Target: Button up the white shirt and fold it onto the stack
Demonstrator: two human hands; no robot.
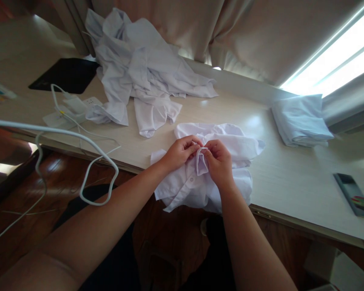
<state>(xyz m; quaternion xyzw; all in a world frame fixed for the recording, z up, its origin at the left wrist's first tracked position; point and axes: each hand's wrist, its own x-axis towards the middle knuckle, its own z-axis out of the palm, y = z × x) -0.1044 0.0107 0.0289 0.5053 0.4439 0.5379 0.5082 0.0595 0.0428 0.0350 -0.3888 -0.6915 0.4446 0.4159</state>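
A: On the pale wood-grain table (291,178) — largest item first?

B: Heap of crumpled white garments (145,68) at the far edge, thin woven cloth, loose sleeves trailing toward the near side. Beige curtain (248,28) behind it.

A: Next?

B: White shirt (218,141) at the near edge, partly folded, lumpy; its lower part hangs over the table lip. Same smooth white fabric, a line of small buttons on the hanging part.

A: Hands?

B: Left hand (180,152) and right hand (219,161) close together on top of the shirt, each pinching a narrow upright strip of its cloth between fingertips. Both closed on the fabric.

A: Smaller items?

B: Folded white stack (301,119), neat and squared, to the right near the window. Flat black pad (65,74) far left. White cable (63,135) — looped, off the table's near edge. Dark phone (354,195), flat, far right.
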